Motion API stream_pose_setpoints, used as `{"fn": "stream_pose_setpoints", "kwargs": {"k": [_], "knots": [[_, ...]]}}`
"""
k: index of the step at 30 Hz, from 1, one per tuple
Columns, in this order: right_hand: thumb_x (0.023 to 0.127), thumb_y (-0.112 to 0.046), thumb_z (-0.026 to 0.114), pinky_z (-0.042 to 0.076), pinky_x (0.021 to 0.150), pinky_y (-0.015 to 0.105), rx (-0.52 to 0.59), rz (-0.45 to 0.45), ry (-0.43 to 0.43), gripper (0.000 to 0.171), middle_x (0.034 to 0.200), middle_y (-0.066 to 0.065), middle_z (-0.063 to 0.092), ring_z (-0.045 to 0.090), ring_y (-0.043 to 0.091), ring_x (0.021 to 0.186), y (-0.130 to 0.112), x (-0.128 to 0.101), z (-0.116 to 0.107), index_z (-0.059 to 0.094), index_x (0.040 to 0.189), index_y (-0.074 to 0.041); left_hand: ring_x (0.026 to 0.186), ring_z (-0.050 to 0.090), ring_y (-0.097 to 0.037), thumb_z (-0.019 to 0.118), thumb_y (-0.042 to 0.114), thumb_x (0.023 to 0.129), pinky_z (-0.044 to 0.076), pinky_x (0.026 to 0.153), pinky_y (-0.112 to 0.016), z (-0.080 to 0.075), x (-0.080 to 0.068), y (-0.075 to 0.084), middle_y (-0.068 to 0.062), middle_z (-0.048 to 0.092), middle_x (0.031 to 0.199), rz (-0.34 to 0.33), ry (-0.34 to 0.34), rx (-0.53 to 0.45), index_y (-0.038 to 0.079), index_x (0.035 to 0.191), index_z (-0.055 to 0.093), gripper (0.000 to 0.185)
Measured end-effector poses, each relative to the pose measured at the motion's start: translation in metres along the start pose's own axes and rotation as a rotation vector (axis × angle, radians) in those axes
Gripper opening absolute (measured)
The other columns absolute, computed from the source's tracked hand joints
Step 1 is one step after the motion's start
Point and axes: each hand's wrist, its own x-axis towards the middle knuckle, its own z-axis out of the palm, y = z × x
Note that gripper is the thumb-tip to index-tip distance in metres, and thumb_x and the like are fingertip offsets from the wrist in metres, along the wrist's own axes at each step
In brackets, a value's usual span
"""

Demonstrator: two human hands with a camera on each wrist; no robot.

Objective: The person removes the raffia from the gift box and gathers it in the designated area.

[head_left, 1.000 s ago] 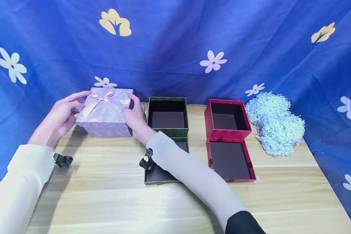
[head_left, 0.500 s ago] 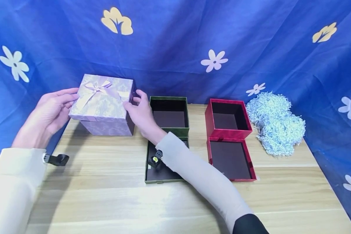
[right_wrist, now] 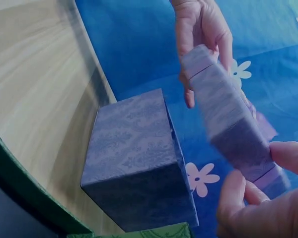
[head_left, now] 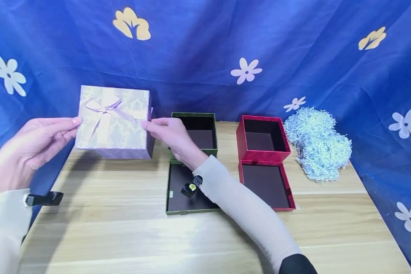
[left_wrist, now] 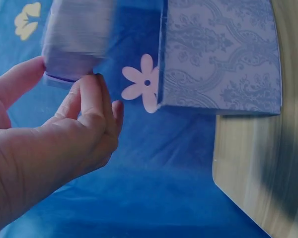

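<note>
A: While the lilac lid (head_left: 112,116) hangs lifted clear of its lilac box (head_left: 125,152), each hand pinches one edge: left hand (head_left: 31,146) by thumb and fingertips at the left rim, right hand (head_left: 172,135) likewise at the right. Box base sits on the worktop (head_left: 123,228) at its far left corner, near the edge.

B: Risk?

A: Fingertip grip only, on smooth paper. Lid looks tilted in the right wrist view; judged liable to slip from one side and drop onto the base or off the worktop edge.

B: Anything nearby in the way?

A: Open green box (head_left: 194,131) just beside the right hand; its lid (head_left: 183,188) lies under the forearm. A sleeve could drag it. Red box (head_left: 262,139) and paper shreds (head_left: 316,142) are well apart.
</note>
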Motion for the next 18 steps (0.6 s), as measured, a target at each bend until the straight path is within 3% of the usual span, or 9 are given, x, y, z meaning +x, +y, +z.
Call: {"fn": "stream_pose_setpoints", "kwargs": {"k": [2, 5, 8, 12, 14, 16, 18], "knots": [[0.095, -0.029, 0.088, 0.053, 0.1, 0.035, -0.016, -0.03, 0.003, 0.035, 0.116, -0.009, 0.076, 0.073, 0.012, 0.098, 0.0, -0.005, -0.003, 0.082, 0.124, -0.009, 0.1, 0.078, -0.019, 0.049, -0.017, 0.108, 0.063, 0.085, -0.03, 0.004, -0.005, -0.002, -0.016, 0.08, 0.107, 0.043, -0.002, 0.019, -0.01, 0.107, 0.082, 0.033], [0.096, -0.023, 0.087, 0.054, 0.077, 0.026, 0.017, -0.081, -0.029, 0.037, 0.1, -0.007, 0.076, 0.067, 0.011, 0.08, 0.0, -0.012, -0.006, 0.079, 0.129, -0.007, 0.088, 0.076, -0.016, 0.055, -0.013, 0.108, 0.061, 0.075, -0.026, 0.011, -0.016, -0.002, -0.011, 0.08, 0.1, 0.091, 0.044, 0.147, -0.004, 0.107, 0.084, 0.03], [0.098, -0.009, 0.083, 0.055, 0.063, 0.022, 0.118, -0.118, -0.099, 0.042, 0.085, 0.005, 0.077, 0.065, 0.011, 0.067, 0.0, -0.017, -0.007, 0.071, 0.137, 0.002, 0.072, 0.072, -0.017, 0.058, -0.009, 0.108, 0.059, 0.062, -0.025, 0.015, -0.029, 0.0, -0.011, 0.079, 0.09, 0.092, 0.08, 0.245, 0.001, 0.109, 0.084, 0.028], [0.099, 0.002, 0.079, 0.062, 0.063, 0.026, 0.197, -0.163, -0.166, 0.054, 0.083, 0.018, 0.078, 0.074, 0.015, 0.068, 0.001, -0.025, -0.006, 0.06, 0.149, 0.008, 0.07, 0.075, -0.024, 0.053, -0.013, 0.109, 0.06, 0.057, -0.027, 0.012, -0.04, -0.001, -0.021, 0.079, 0.091, 0.099, 0.013, 0.276, -0.002, 0.119, 0.08, 0.031], [0.099, 0.004, 0.078, 0.064, 0.069, 0.03, 0.2, -0.191, -0.181, 0.057, 0.086, 0.019, 0.079, 0.077, 0.016, 0.071, 0.003, -0.029, -0.005, 0.057, 0.152, 0.008, 0.076, 0.079, -0.027, 0.053, -0.014, 0.109, 0.062, 0.059, -0.028, 0.008, -0.044, -0.001, -0.025, 0.079, 0.098, 0.088, 0.0, 0.289, -0.006, 0.138, 0.066, 0.033], [0.098, 0.005, 0.078, 0.065, 0.073, 0.033, 0.196, -0.211, -0.189, 0.059, 0.088, 0.019, 0.079, 0.078, 0.016, 0.073, 0.005, -0.033, -0.004, 0.056, 0.153, 0.007, 0.083, 0.081, -0.031, 0.051, -0.016, 0.108, 0.063, 0.061, -0.029, 0.003, -0.048, -0.001, -0.028, 0.078, 0.103, 0.095, -0.013, 0.279, -0.004, 0.146, 0.054, 0.04], [0.098, 0.006, 0.078, 0.065, 0.076, 0.035, 0.191, -0.228, -0.191, 0.06, 0.088, 0.02, 0.079, 0.078, 0.017, 0.074, 0.007, -0.037, -0.002, 0.056, 0.154, 0.006, 0.087, 0.081, -0.035, 0.05, -0.018, 0.108, 0.064, 0.065, -0.032, -0.002, -0.053, -0.001, -0.03, 0.077, 0.107, 0.095, -0.024, 0.253, -0.001, 0.149, 0.051, 0.044]]}}
